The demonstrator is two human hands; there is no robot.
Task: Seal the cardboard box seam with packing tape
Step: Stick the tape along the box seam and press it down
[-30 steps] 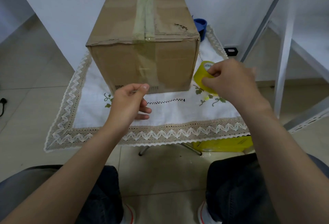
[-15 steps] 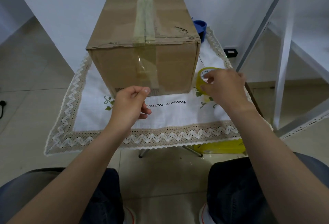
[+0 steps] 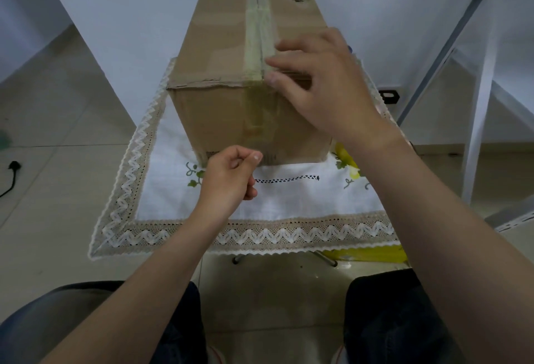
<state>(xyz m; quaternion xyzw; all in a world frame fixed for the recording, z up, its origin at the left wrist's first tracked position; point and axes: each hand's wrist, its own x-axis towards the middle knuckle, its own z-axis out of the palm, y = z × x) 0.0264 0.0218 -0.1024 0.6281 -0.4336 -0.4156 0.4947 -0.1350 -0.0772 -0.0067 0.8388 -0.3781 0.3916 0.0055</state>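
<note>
The right hand (image 3: 323, 83), fingers straight and spread, is lying across the top front edge of the cardboard box (image 3: 213, 115), covering part of the packing tape (image 3: 255, 45) on the seam. The left hand (image 3: 228, 178) is pinching the tape's end at the box's lower front, where the clear film is hard to make out. Small print (image 3: 212, 153) there is staying unreadable.

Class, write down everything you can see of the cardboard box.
The cardboard box, brown and closed, stands upright on a white lace-edged tablecloth. A yellowish tape strip covers its top seam and runs down the front. Its top front edge is frayed; dark marks show far right. The right hand's fingers press the top by the seam; the left hand seems to pinch the tape's end low on the front.
</note>
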